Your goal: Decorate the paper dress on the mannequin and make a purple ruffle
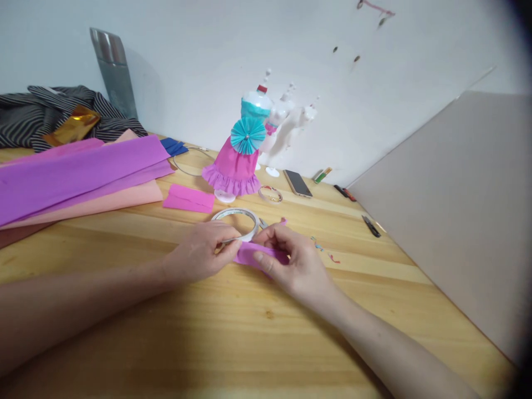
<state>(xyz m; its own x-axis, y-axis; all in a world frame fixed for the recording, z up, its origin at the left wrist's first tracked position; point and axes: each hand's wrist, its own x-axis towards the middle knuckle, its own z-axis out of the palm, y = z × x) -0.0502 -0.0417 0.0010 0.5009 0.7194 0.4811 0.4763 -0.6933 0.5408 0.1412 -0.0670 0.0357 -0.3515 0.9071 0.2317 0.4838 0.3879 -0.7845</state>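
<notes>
A strip of purple crepe paper (254, 255) stretches between my two hands, low over the wooden table. My left hand (204, 249) pinches its left end between thumb and fingertips. On the right end, my right hand (291, 257) is closed, thumb in front and fingers behind. Just beyond my hands lies a roll of white tape (236, 213). Behind that stands a small dress form (249, 149) in a pink skirt with a purple ruffle, a turquoise top and a pleated turquoise rosette. A folded pink paper piece (189, 198) rests left of the tape.
Purple and peach crepe sheets (83, 172) cover the left side, near a striped cloth (20, 119) and a bottle (114, 72). At the back are more dress forms (278, 113) and a phone (297, 183). Small black scissors (371, 226) and paper scraps (333, 258) lie right.
</notes>
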